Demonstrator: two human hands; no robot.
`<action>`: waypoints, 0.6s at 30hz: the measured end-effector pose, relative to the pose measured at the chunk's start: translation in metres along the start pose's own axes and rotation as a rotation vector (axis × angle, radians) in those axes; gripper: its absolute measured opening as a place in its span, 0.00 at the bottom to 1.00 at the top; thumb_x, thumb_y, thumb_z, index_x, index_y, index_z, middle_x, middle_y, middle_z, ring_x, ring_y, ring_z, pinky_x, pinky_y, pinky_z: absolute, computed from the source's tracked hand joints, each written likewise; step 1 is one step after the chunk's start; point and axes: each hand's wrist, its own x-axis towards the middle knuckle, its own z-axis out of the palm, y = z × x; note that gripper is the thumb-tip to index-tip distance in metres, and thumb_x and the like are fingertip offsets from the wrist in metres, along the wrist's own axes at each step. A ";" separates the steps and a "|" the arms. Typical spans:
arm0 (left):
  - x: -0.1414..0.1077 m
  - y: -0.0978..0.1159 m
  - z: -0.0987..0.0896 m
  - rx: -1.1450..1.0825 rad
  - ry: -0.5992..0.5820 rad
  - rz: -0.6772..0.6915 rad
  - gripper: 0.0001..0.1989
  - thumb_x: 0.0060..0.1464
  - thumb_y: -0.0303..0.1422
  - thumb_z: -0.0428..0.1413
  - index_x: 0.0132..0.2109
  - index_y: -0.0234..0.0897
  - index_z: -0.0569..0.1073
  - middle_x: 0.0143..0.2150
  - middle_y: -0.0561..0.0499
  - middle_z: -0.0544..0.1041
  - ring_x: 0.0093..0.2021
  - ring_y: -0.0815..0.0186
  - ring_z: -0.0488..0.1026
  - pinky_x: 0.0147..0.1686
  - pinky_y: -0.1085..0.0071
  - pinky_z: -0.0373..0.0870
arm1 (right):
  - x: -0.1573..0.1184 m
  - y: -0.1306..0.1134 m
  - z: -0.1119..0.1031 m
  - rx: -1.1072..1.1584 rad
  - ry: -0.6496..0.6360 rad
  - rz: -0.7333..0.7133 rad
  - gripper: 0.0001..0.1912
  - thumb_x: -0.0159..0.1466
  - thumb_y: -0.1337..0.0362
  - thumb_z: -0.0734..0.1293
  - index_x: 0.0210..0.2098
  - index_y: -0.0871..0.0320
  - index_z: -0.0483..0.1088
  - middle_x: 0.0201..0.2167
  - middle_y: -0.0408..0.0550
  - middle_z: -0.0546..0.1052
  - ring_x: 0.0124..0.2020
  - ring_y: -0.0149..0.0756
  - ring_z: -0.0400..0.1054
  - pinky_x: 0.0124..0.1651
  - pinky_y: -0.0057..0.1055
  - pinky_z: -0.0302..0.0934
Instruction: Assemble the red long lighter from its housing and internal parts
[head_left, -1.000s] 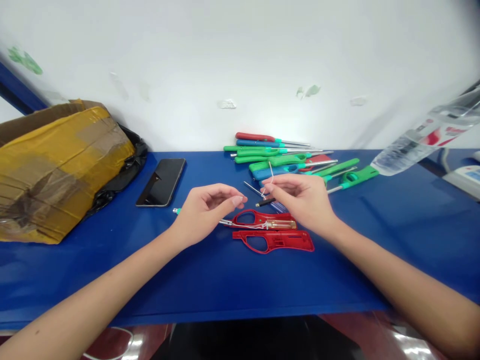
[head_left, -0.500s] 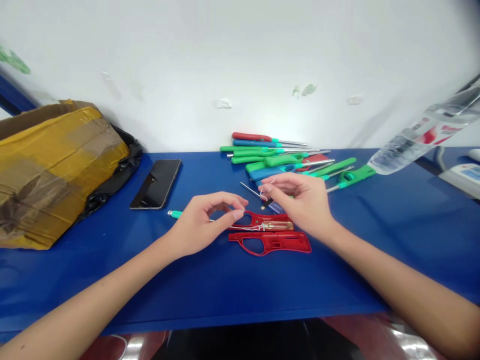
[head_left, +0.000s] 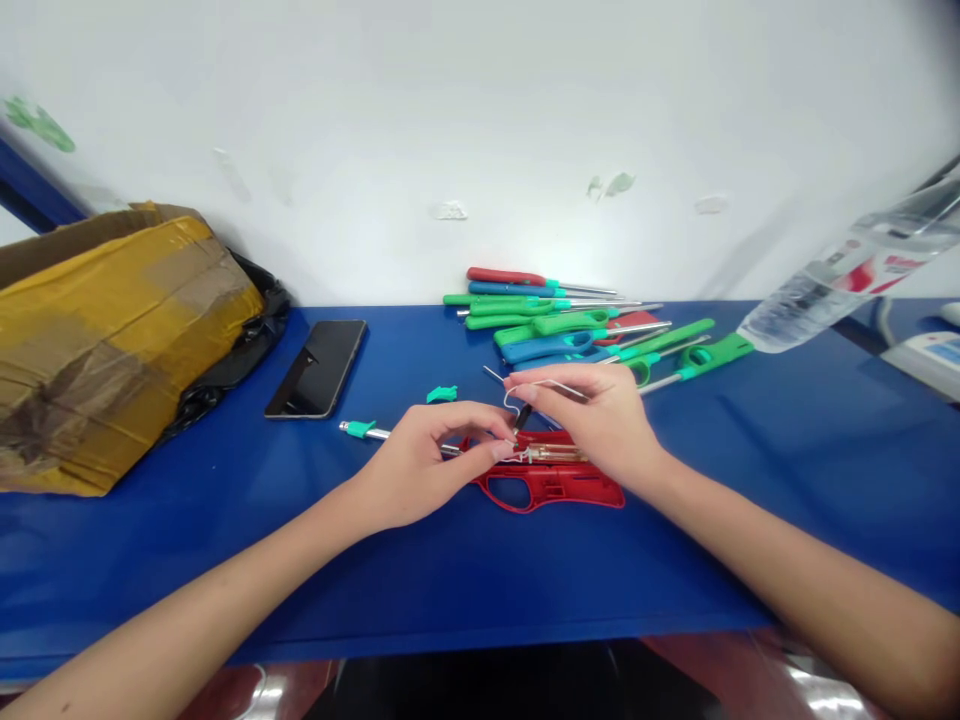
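Two halves of a red lighter casing lie on the blue table, the nearer red half (head_left: 574,487) with its finger loop at the left. In the farther half sits a clear tube (head_left: 553,454) with white wire at its left end. Over that half, my left hand (head_left: 442,460) pinches something too small to make out. My right hand (head_left: 592,410) has thumb and forefinger closed on a thin white wire (head_left: 511,398), and a small black part hangs between the hands. A metal rod with a teal collar (head_left: 361,429) runs out to the left, partly behind my left hand.
Behind the hands lies a pile of green, blue and red lighters (head_left: 555,322). A small teal piece (head_left: 442,394) and a phone (head_left: 316,370) are at the left, beside a taped box (head_left: 127,350). A water bottle (head_left: 840,275) stands at the right.
Both hands have come closer together over the red casing, my left hand moving right. The black part now shows between them, and the teal piece beyond my left hand has come into view.
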 end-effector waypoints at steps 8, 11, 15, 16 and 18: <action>0.001 0.001 0.004 -0.005 0.032 -0.055 0.06 0.58 0.34 0.59 0.37 0.36 0.78 0.37 0.50 0.81 0.36 0.67 0.77 0.38 0.73 0.73 | -0.001 -0.001 0.004 0.083 -0.030 0.036 0.02 0.55 0.64 0.75 0.30 0.53 0.81 0.32 0.45 0.83 0.32 0.36 0.78 0.35 0.32 0.75; 0.002 0.000 0.002 -0.230 0.011 -0.138 0.07 0.57 0.35 0.61 0.38 0.35 0.77 0.37 0.48 0.82 0.37 0.65 0.79 0.41 0.70 0.76 | 0.002 0.000 0.000 0.130 -0.091 0.126 0.05 0.55 0.62 0.75 0.31 0.56 0.81 0.27 0.45 0.82 0.25 0.31 0.75 0.29 0.28 0.73; 0.004 -0.003 -0.002 -0.562 0.006 -0.247 0.09 0.57 0.37 0.62 0.39 0.34 0.76 0.37 0.46 0.83 0.37 0.65 0.81 0.44 0.68 0.77 | 0.005 0.001 -0.006 0.151 -0.184 0.226 0.11 0.56 0.57 0.75 0.34 0.58 0.80 0.25 0.44 0.81 0.22 0.29 0.73 0.26 0.26 0.70; 0.004 -0.003 -0.003 -0.608 0.019 -0.265 0.10 0.56 0.37 0.63 0.39 0.34 0.76 0.36 0.46 0.83 0.36 0.65 0.81 0.43 0.68 0.78 | 0.005 0.002 -0.007 0.145 -0.201 0.245 0.12 0.56 0.56 0.74 0.35 0.57 0.79 0.24 0.44 0.80 0.22 0.29 0.72 0.26 0.26 0.70; 0.005 -0.004 -0.004 -0.680 0.036 -0.294 0.10 0.56 0.37 0.63 0.38 0.34 0.76 0.36 0.45 0.83 0.36 0.65 0.81 0.42 0.69 0.78 | 0.005 0.002 -0.009 0.133 -0.231 0.281 0.14 0.57 0.55 0.74 0.38 0.57 0.79 0.23 0.43 0.79 0.22 0.29 0.72 0.25 0.25 0.69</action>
